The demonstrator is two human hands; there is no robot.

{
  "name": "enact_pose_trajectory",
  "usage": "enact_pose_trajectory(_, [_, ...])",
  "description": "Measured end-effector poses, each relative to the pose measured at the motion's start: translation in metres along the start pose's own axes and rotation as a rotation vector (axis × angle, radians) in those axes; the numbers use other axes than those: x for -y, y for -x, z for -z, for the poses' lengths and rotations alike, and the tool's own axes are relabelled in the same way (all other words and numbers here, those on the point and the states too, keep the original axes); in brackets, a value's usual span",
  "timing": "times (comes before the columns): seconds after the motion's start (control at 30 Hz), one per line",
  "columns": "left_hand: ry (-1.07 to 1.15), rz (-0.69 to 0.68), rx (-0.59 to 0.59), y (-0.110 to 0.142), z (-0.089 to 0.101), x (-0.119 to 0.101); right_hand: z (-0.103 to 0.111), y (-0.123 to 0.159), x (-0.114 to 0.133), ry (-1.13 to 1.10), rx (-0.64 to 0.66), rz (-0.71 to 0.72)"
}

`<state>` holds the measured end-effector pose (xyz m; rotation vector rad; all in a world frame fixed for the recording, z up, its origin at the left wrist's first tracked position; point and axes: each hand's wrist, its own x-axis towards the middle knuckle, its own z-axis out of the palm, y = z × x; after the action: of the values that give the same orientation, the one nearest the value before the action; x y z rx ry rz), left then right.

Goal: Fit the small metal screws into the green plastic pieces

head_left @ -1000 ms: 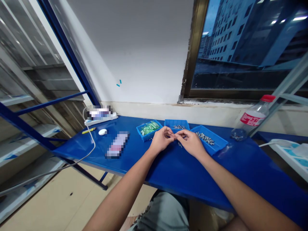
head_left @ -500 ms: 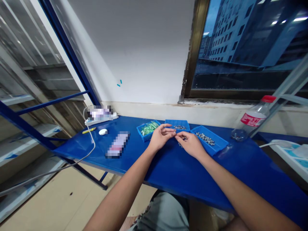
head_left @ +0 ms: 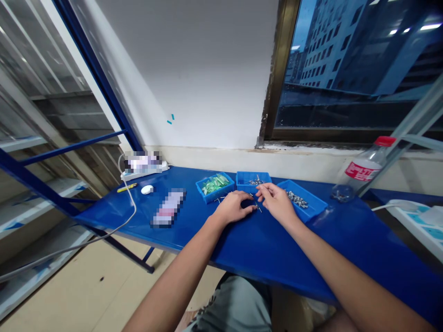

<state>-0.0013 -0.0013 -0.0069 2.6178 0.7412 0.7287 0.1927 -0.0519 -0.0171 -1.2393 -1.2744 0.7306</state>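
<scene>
My left hand [head_left: 236, 207] rests low over the blue table [head_left: 194, 221], thumb and fingers apart, around no visible object. Just past its fingertips lies a thin metal pin [head_left: 259, 209]. Close by, my right hand [head_left: 276, 201] is raised, thumb and fingers pinched together; whatever they hold is too small to make out. Behind the hands a blue tray [head_left: 238, 180] contains thin metal pieces [head_left: 256, 182]. At the right, another blue tray [head_left: 316, 210] has short silvery metal parts [head_left: 298, 200]. Green pieces [head_left: 215, 183] fill the left blue tray [head_left: 206, 198].
A plastic bottle [head_left: 363, 168] with a red cap stands at the right. To the left are a blurred phone-like object [head_left: 169, 207], a round white object [head_left: 147, 189], a yellow cutter [head_left: 127, 187] and a white cable [head_left: 133, 203]. The wall [head_left: 207, 92] rises behind.
My hands, earlier together at the fingertips, have parted. The left has come down toward the table, and its fingers have spread; the right has shifted slightly, still pinched.
</scene>
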Motion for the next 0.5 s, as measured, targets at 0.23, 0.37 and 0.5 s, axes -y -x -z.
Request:
enact_pose_trajectory(0.23, [-0.026, -0.008, 0.009, -0.002, -0.003, 0.005, -0.007, -0.003, 0.003, -0.162, -0.029, -0.094])
enact_pose_trajectory(0.37, [-0.009, 0.023, -0.009, -0.002, -0.004, 0.005, -0.003, -0.003, 0.004, 0.011, -0.011, -0.141])
enact_pose_trajectory(0.5, [0.041, 0.064, -0.035, -0.002, -0.004, 0.007, 0.005, 0.004, 0.002, 0.525, 0.079, 0.194])
